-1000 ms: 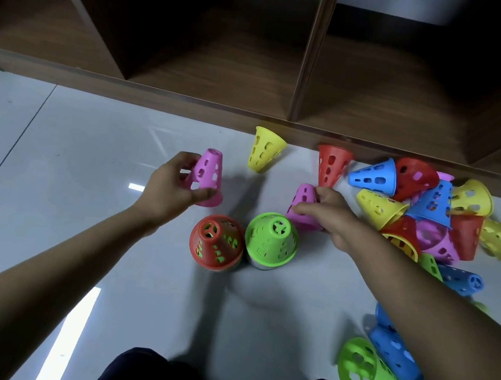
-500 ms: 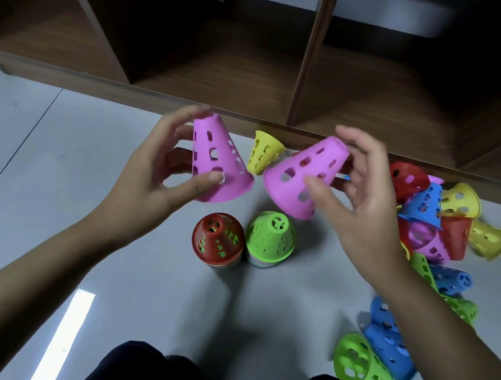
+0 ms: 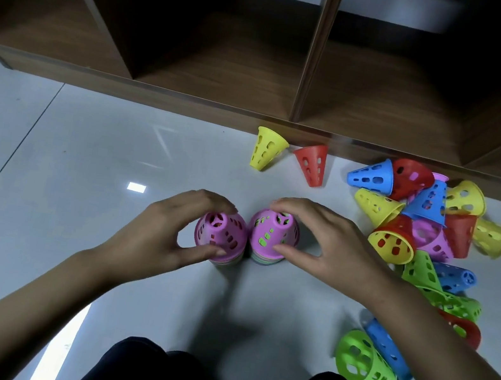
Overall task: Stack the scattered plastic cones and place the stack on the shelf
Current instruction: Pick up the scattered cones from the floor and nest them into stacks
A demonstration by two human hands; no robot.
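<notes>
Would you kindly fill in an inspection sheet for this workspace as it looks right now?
Surface: glossy grey tiled floor, light reflections on it.
Job's things: left stack and right stack side by side, each topped by a pink cone; loose cone pile to the right; yellow cone and red cone near the shelf base.
Clutter: nothing seen.
Hands: left hand grips left stack; right hand grips right stack.
Cables: nothing seen.
Surroundings: wooden shelf with open compartments; person's knees below.
</notes>
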